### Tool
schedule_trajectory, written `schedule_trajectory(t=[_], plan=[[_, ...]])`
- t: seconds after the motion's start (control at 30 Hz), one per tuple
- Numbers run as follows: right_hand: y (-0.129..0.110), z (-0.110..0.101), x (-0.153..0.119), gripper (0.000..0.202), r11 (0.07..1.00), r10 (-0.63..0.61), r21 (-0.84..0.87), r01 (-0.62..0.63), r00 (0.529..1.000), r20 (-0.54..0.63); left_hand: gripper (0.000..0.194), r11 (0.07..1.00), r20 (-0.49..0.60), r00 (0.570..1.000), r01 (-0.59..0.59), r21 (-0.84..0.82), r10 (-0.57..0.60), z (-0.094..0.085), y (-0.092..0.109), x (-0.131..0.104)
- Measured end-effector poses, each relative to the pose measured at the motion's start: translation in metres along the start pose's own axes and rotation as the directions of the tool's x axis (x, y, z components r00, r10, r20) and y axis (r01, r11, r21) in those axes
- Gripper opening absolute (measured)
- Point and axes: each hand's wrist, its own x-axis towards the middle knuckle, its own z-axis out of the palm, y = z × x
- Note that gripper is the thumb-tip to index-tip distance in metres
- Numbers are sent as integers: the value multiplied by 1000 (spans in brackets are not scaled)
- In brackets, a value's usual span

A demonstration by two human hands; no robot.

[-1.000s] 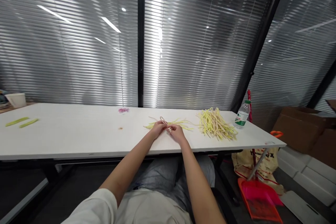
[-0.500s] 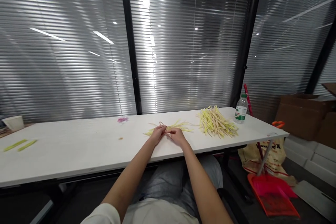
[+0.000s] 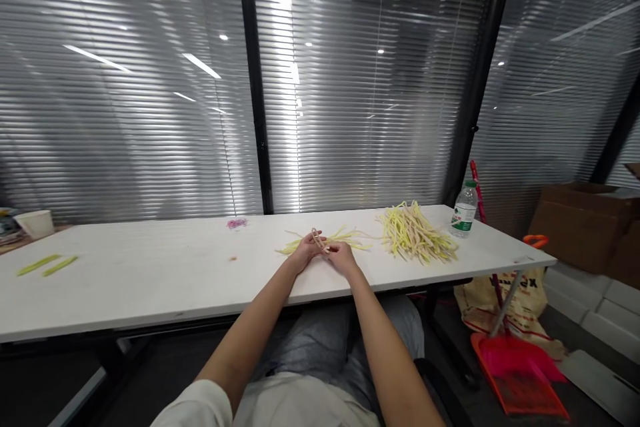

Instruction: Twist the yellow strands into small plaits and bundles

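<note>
My left hand [image 3: 306, 252] is closed around a pale beige strand [image 3: 317, 239], which is bent into a narrow loop standing up above the fingers. At the lower end of that loop my right hand [image 3: 341, 257] pinches the same strand, close beside the left hand. Loose yellow and beige strands [image 3: 345, 236] lie on the white table just behind both hands. To the right is a large tangled pile of similar thin, soft-looking strands [image 3: 417, 233]. Their exact material is too small to tell.
Two yellow-green bundles [image 3: 60, 265] lie at the table's left. A small pink-purple heap [image 3: 237, 223] sits near the back edge. A green-capped bottle [image 3: 464, 211] stands at the right end, a white cup [image 3: 36, 224] far left. A red dustpan [image 3: 523, 377] rests on the floor.
The loop of strand has risen and now shows more clearly above my left hand. My right hand has shifted slightly along it. The camera view has turned a little left.
</note>
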Motion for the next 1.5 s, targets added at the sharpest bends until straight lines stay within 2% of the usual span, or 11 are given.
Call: schedule_trajectory(t=[0.13, 0.3, 0.47, 0.67, 0.83, 1.03, 1.3, 1.5], plan=[[7, -1, 1, 15, 1000, 23, -7, -23, 1000, 10, 74, 997, 53, 997, -52, 53, 49, 4, -3, -3], [14, -4, 2, 14, 1000, 26, -19, -25, 999, 35, 83, 987, 27, 997, -76, 145, 72, 10, -7, -4], [17, -8, 3, 16, 994, 59, -91, -55, 998, 36, 69, 981, 0, 994, -106, 163, 108, 14, -9, -3], [11, -10, 2, 24, 996, 88, -38, -86, 994, 58, 53, 965, -13, 986, -162, 208, 168, 16, -11, 1], [3, -10, -1, 28, 996, 86, -21, -85, 993, 84, 48, 966, -46, 987, -143, 213, 157, 16, -13, 5], [5, -9, 0, 29, 998, 67, -12, -67, 993, 95, 38, 975, -24, 991, -128, 179, 134, 16, -12, 4], [1, -9, 0, 37, 997, 69, 12, -71, 991, 112, 20, 964, -52, 981, -170, 206, 184, 18, -12, 7], [-2, -8, -1, 41, 998, 62, -15, -61, 995, 79, 20, 957, -76, 977, -177, 229, 199, 15, -18, 12]])
